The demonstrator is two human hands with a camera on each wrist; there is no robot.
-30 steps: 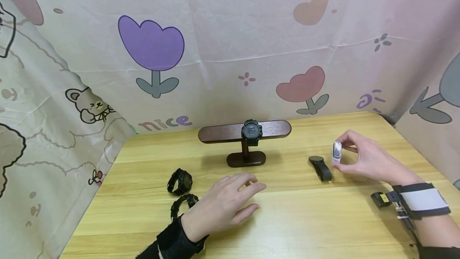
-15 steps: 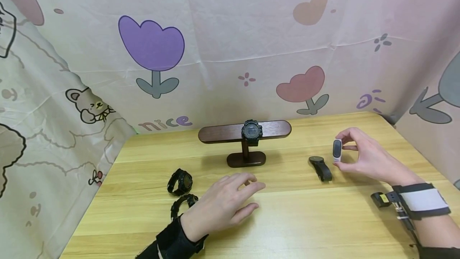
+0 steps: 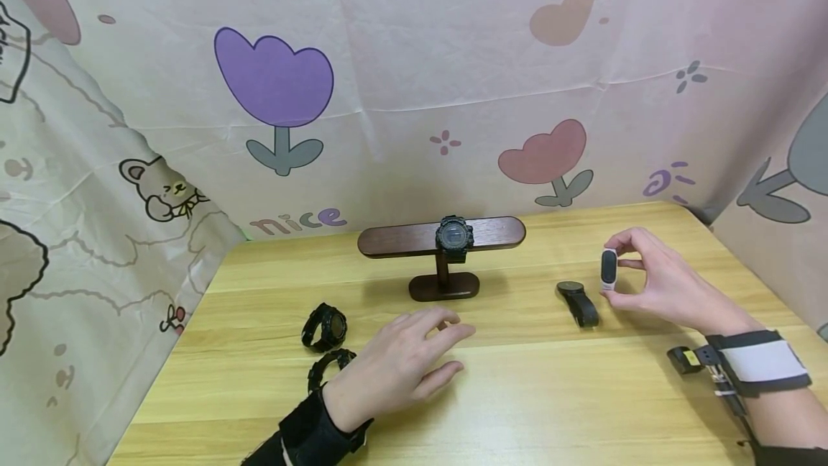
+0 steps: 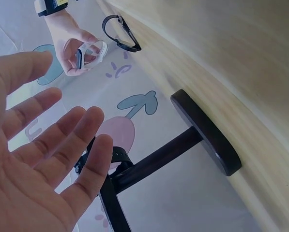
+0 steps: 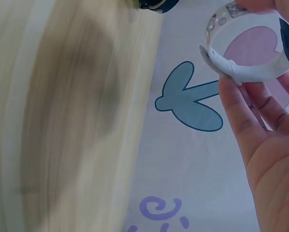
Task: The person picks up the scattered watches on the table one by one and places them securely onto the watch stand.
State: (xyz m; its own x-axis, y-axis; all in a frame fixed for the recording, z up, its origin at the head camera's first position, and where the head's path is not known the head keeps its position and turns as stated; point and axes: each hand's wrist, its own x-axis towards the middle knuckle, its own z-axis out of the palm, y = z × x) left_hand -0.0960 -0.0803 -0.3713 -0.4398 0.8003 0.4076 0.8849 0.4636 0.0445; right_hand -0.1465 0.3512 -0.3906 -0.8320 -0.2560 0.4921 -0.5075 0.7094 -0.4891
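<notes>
White wristband (image 3: 609, 268): right side of head view, pinched between thumb and fingers of the right hand (image 3: 663, 285). Black watch (image 3: 578, 305) on the table (image 3: 550, 401), just beside it. Left hand (image 3: 396, 367): lower centre, fingers loosely spread. Dark stand (image 3: 396, 240), centre, bearing a digital watch (image 3: 454, 236).

White fitness band (image 3: 609, 270) pinched by the right hand (image 3: 656, 286): display, washed pale by glare one second earlier, now dark; band turned and raised slightly in the head view, the hand's upper fingers standing a little higher. Left hand (image 3: 394, 365): shifted slightly toward the person's left, covering marginally more of the nearest black wristwatch (image 3: 345, 357)
</notes>
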